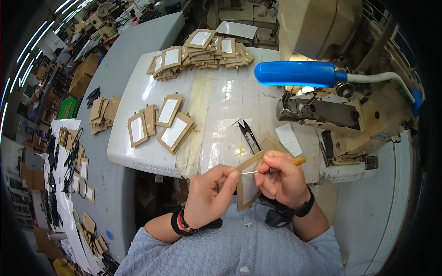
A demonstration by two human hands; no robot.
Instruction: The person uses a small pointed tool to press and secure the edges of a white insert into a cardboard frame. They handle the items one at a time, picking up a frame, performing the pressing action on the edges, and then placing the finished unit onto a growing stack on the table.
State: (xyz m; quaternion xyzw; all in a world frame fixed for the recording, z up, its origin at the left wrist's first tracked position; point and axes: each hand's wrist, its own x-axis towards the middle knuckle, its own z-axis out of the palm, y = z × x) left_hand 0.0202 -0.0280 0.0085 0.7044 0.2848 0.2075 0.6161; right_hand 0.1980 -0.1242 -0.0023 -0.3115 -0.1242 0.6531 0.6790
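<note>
Close to my body, my left hand (208,194) pinches the edge of a tan card holder (248,193) with a pale window, holding it tilted. My right hand (286,178) is closed on an awl, whose yellowish wooden handle (299,160) sticks out past the fingers. The awl's thin metal shaft (249,172) crosses the holder and reaches my left thumb; whether its tip pierces the material I cannot tell. Just beyond lie black thread snips (249,136), blades apart. Partly behind my right hand are another tan piece (271,141) and a white card (289,139).
A sewing machine (350,119) and a blue lamp (294,74) stand at the right. Tan card holders are heaped at the back of the white table (221,101), with a smaller group (168,110) at its left. More pieces lie on the grey table (138,50).
</note>
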